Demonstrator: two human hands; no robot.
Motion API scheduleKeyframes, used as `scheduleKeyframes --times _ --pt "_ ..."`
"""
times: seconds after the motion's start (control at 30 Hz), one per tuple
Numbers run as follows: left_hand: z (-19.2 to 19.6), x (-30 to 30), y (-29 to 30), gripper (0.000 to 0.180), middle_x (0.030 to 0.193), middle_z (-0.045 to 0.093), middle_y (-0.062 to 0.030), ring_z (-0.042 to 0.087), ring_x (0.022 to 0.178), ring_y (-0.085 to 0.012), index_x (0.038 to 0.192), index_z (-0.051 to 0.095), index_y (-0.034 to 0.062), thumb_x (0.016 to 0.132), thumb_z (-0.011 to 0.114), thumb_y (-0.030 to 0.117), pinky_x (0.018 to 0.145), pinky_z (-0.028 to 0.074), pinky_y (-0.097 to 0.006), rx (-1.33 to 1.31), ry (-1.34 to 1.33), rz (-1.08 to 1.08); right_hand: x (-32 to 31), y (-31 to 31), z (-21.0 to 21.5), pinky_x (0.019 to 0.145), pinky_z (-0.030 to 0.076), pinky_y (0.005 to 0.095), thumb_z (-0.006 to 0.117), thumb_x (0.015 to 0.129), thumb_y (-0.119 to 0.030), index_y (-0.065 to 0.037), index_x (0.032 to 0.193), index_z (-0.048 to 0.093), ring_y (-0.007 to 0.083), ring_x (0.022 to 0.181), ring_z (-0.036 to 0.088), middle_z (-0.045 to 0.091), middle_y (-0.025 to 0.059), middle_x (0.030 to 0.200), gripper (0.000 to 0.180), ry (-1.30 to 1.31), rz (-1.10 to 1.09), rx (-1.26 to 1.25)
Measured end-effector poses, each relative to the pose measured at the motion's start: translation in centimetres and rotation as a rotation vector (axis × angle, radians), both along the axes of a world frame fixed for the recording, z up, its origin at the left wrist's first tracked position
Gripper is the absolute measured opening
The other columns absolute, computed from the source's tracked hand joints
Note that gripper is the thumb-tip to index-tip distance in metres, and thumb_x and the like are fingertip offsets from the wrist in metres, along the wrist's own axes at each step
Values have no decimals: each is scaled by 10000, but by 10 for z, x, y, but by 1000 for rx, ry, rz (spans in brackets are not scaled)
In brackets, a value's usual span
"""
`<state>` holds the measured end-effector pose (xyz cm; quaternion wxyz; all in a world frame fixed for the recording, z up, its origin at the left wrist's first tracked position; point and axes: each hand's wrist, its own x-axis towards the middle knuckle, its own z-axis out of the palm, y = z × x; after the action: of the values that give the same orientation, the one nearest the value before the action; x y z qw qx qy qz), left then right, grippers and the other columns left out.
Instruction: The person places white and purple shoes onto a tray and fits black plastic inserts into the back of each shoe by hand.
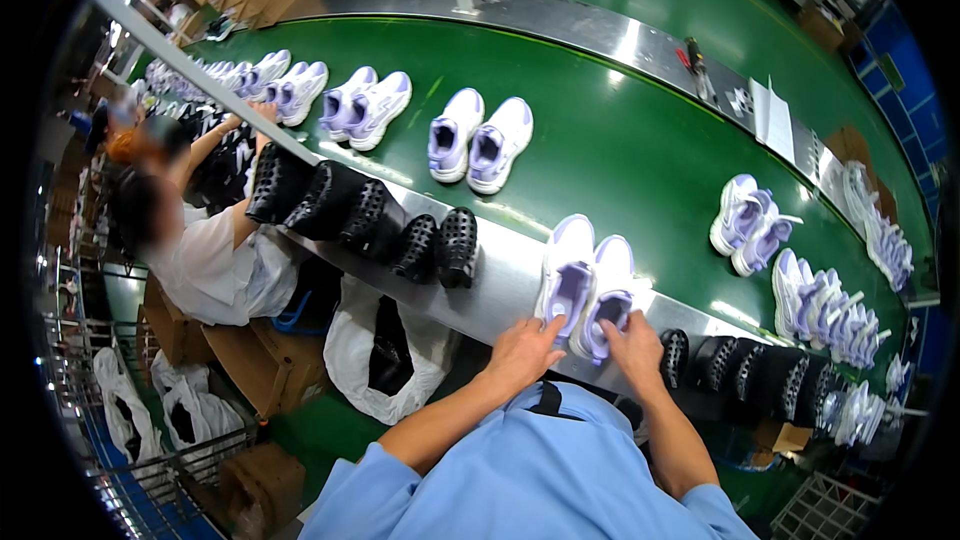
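Note:
In front of me, at the near metal edge of the bench, is a pair of white and lavender sneakers with toes pointing away. My left hand (pixel 526 350) is closed at the heel of the left sneaker (pixel 567 265), fingertips against its collar. The heel of the right sneaker (pixel 611 275) is gripped by my right hand (pixel 635 348), with the thumb near the shoe opening. Black perforated shoe-shaped pieces (pixel 457 248) stand along the edge to the left. More such black pieces (pixel 745 368) lie close to the right of my right hand.
Pairs of similar sneakers (pixel 480 140) line the green conveyor belt (pixel 620 165); more sneakers (pixel 825 305) cluster at right. A co-worker (pixel 215 250) works at left. A bag-lined bin (pixel 350 365) and cardboard box (pixel 270 365) stand below. Paper (pixel 771 123) lies on the far metal rail.

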<state>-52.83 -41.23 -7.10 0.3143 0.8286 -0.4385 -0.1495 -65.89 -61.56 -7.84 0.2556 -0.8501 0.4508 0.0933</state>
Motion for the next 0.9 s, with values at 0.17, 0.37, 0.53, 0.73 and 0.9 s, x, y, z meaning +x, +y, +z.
scheduleKeyframes --times 0.17,0.37,0.53,0.73,0.9 --pt "44 106 89 377 973 623 -166 617 951 -384 1211 653 20 920 767 230 830 531 -464 14 -435 518 -25 5 47 772 568 458 775 919 -366 11 1159 692 345 831 736 752 178 930 455 -214 -121 -35" --pt "21 212 155 412 997 611 -168 617 974 -382 1190 678 -14 917 796 271 834 533 -468 88 -624 816 9 51 44 726 578 388 777 931 -293 29 1053 718 288 769 745 755 187 854 350 -351 -44 206" --pt "75 192 129 406 988 626 -131 628 946 -362 1129 716 1 845 860 252 790 531 -463 -93 -566 740 33 85 71 739 580 356 766 958 -218 25 1101 707 231 777 735 759 181 868 288 -435 -43 276" --pt "92 82 65 461 909 659 -115 624 823 -314 1089 719 2 743 907 242 713 532 -424 -352 -352 41 80 125 70 921 572 373 670 1054 -356 -9 1370 596 214 1068 691 714 115 1206 475 -843 -518 1268" --pt "68 69 33 419 1010 636 -112 640 883 -229 1193 719 12 855 845 226 727 542 -358 -369 362 57 51 98 81 874 571 371 709 963 -218 -72 1241 664 189 1051 695 718 48 1137 317 -663 -627 1377"
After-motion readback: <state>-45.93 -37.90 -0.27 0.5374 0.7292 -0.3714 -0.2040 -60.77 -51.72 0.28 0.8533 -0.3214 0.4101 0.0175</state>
